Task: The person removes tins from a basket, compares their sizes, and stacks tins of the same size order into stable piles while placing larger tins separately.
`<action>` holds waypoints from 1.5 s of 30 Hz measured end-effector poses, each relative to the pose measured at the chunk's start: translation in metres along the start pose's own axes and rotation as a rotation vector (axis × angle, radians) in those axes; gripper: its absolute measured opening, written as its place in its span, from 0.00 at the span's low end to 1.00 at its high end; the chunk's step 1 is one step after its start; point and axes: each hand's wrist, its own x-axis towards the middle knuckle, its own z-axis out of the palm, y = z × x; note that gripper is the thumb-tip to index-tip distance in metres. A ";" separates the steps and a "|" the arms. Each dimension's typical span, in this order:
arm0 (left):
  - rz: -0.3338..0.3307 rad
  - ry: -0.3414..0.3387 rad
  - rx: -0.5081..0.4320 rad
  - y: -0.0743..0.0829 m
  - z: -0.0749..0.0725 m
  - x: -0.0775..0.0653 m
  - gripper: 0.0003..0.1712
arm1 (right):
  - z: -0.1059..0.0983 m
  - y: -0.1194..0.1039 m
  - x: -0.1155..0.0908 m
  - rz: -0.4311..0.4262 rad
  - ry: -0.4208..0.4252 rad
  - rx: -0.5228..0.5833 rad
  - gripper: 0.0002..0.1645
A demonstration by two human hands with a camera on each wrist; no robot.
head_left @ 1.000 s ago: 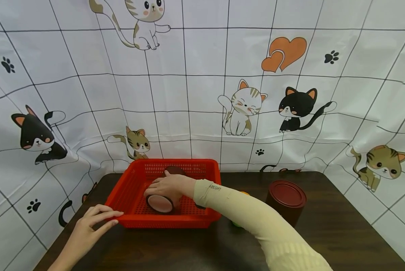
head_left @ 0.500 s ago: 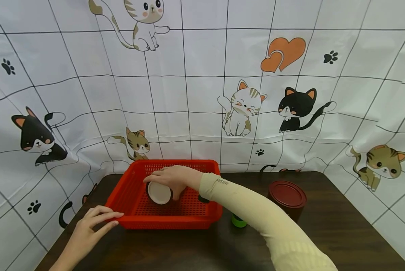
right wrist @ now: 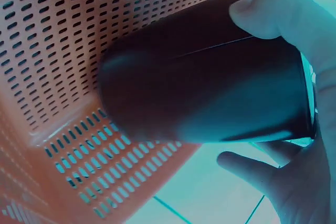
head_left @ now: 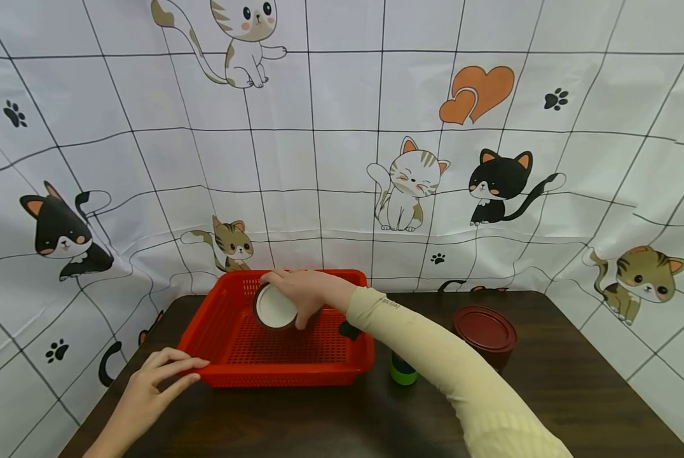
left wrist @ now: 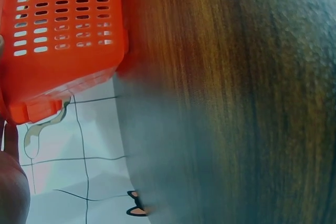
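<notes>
A red mesh basket (head_left: pixel 285 376) stands on the dark wooden table (head_left: pixel 319 420). My right hand (head_left: pixel 299 291) grips a dark cup with a white inside (head_left: pixel 274 308), tilted on its side and lifted above the basket's far part. In the right wrist view the dark cup (right wrist: pixel 210 87) fills the frame over the basket mesh (right wrist: pixel 68 51), with a fingertip (right wrist: pixel 273 3) curled on it. My left hand (head_left: pixel 159 375) rests with straight fingers on the basket's front left corner. The left wrist view shows that basket corner (left wrist: pixel 58 30) and the table (left wrist: pixel 236 103).
A dark red lidded canister (head_left: pixel 485 334) stands right of the basket. A small green-based object (head_left: pixel 403 372) sits between them, partly behind my sleeve. A cat-print cloth (head_left: pixel 342 159) hangs behind and around the table.
My right hand has lifted the cup off the basket floor and carried it up toward the far rim. The left hand has stayed on the corner.
</notes>
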 end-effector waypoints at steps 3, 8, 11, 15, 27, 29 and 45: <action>0.000 -0.006 0.005 -0.001 -0.001 0.001 0.24 | -0.001 0.005 -0.004 -0.001 0.028 0.088 0.66; -0.004 -0.018 0.007 -0.001 -0.001 0.001 0.24 | 0.000 0.013 -0.006 -0.050 0.067 0.149 0.64; -0.009 -0.022 0.008 -0.001 -0.001 0.001 0.24 | 0.001 0.014 -0.007 -0.070 0.077 0.170 0.65; -0.012 -0.019 0.009 -0.001 -0.002 0.001 0.23 | -0.001 0.015 -0.012 -0.069 0.066 0.208 0.69; -0.031 -0.039 0.009 -0.001 0.000 -0.001 0.22 | -0.017 0.016 -0.036 -0.023 0.073 0.243 0.65; -0.040 -0.051 0.013 -0.002 -0.001 -0.001 0.22 | -0.021 0.016 -0.040 -0.024 0.091 0.269 0.65; -0.069 -0.089 0.029 -0.002 -0.003 0.001 0.20 | -0.045 0.018 -0.096 0.106 0.209 0.316 0.60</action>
